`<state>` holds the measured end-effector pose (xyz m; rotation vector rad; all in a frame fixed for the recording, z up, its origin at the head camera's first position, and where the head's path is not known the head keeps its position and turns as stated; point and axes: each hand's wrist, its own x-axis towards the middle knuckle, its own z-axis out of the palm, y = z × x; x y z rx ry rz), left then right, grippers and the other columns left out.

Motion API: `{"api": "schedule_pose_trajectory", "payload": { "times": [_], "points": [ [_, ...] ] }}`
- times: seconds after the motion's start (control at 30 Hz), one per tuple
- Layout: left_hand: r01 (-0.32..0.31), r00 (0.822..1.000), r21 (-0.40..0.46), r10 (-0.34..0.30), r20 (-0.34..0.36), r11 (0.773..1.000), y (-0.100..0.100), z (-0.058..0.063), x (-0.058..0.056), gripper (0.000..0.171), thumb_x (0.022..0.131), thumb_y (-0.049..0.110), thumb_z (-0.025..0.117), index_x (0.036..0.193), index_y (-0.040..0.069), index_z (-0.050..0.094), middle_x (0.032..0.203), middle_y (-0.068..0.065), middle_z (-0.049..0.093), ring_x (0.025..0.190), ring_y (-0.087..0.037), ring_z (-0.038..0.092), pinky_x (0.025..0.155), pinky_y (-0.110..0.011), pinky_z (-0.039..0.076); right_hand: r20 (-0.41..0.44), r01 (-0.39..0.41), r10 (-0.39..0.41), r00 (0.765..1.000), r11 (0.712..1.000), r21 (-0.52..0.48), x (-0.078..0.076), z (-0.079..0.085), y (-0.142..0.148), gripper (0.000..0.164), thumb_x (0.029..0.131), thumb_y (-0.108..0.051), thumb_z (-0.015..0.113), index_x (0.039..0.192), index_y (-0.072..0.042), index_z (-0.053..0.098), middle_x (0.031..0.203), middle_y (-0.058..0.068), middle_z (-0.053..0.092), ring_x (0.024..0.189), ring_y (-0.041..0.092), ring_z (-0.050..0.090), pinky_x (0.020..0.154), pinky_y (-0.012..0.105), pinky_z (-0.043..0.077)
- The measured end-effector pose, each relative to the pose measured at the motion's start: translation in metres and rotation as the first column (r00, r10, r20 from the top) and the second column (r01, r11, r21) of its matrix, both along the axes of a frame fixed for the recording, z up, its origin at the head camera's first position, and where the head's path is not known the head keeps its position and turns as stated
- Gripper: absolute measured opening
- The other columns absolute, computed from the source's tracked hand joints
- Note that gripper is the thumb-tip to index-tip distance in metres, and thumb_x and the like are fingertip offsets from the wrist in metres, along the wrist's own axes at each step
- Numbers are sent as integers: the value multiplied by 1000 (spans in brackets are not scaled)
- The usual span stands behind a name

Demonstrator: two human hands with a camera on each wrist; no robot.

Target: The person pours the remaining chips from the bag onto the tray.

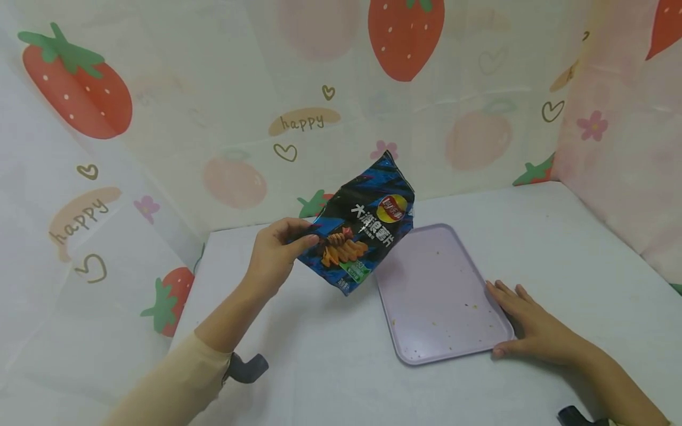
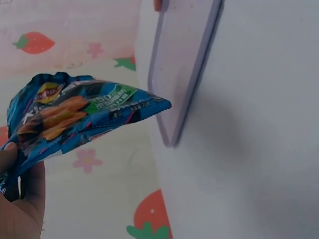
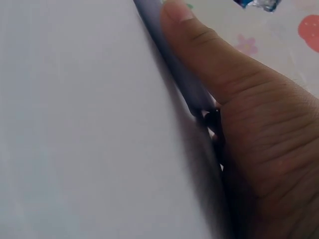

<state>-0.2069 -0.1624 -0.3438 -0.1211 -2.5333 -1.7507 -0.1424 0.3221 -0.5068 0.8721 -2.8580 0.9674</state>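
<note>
My left hand holds up a blue and black potato chip bag, pinching one side between thumb and fingers. Tilted, the bag hangs above the table near the tray's left edge. In the left wrist view the bag looks creased, and only part of the hand shows. A shallow lilac tray lies flat, with small crumbs on it. At its near right corner rests my right hand, fingers extended along the right side, thumb by the near edge. The right wrist view shows the thumb against the tray rim.
The white table extends around the tray. Behind it and at the sides hangs a strawberry-printed cloth. Dark curved pieces sit at both wrists.
</note>
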Motion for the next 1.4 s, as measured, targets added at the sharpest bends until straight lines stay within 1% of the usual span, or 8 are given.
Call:
{"api": "schedule_pose_trajectory", "payload": {
  "times": [0.1, 0.23, 0.47, 0.63, 0.8, 1.0, 1.2, 1.4],
  "points": [
    [5, 1000, -1, -5, -23, 1000, 3, 5, -3, 22, 93, 16, 78, 113, 10, 72, 108, -7, 73, 101, -20, 67, 89, -24, 56, 74, 27, -25, 997, 999, -27, 1, 1, 0, 119, 70, -52, 90, 163, -16, 26, 164, 27, 28, 151, 57, 10, 128, 38, -5],
    [25, 998, 14, -24, -50, 1000, 6, 12, -6, 21, 93, 16, 78, 112, 10, 73, 106, -7, 73, 99, -21, 67, 87, -25, 57, 139, 54, -46, 989, 997, -53, 2, 0, 0, 120, 69, -51, 90, 164, -19, 25, 165, 26, 24, 145, 67, 9, 122, 66, 3],
    [59, 994, 52, -54, -91, 997, 12, 23, -12, 21, 92, 13, 78, 111, 6, 73, 104, -9, 72, 96, -20, 67, 83, -24, 57, 136, 51, -43, 990, 997, -58, 0, -2, 1, 119, 69, -51, 90, 163, -17, 26, 165, 26, 26, 148, 62, 11, 121, 16, -6],
    [72, 992, 62, -65, -107, 996, 15, 33, -15, 20, 92, 13, 78, 111, 6, 72, 105, -8, 72, 95, -20, 67, 83, -26, 58, 135, 39, -29, 990, 997, -67, 1, -1, 0, 118, 70, -49, 90, 163, -15, 26, 164, 27, 25, 147, 63, 11, 117, 10, -7],
    [68, 992, 48, -62, -107, 997, 20, 43, -18, 21, 92, 15, 78, 112, 8, 72, 109, -6, 71, 98, -21, 67, 86, -29, 58, 136, 36, -27, 990, 997, -63, 0, 1, -1, 118, 70, -48, 90, 163, -15, 25, 164, 28, 25, 148, 63, 10, 118, 11, -8],
    [81, 992, 89, -72, -102, 993, 28, 49, -22, 21, 91, 12, 79, 111, 9, 72, 110, -8, 70, 97, -21, 66, 84, -28, 57, 155, 45, -33, 987, 996, -73, 1, 1, -2, 117, 71, -47, 90, 163, -14, 26, 164, 28, 24, 147, 63, 7, 127, 36, -5],
    [110, 989, 148, -93, -114, 983, 34, 50, -27, 19, 90, 11, 80, 107, 9, 72, 107, -7, 69, 95, -21, 65, 82, -27, 57, 133, 38, -28, 991, 997, -71, 1, -1, -3, 118, 70, -47, 90, 163, -13, 26, 163, 29, 25, 147, 64, 9, 121, 16, -8],
    [131, 987, 189, -110, -118, 973, 40, 51, -31, 18, 88, 10, 81, 105, 9, 73, 103, -6, 69, 90, -20, 65, 75, -26, 56, 160, 53, -42, 986, 996, -69, 0, -2, -2, 117, 71, -48, 90, 163, -16, 26, 165, 27, 23, 147, 63, 7, 127, 52, -1]
  ]
}}
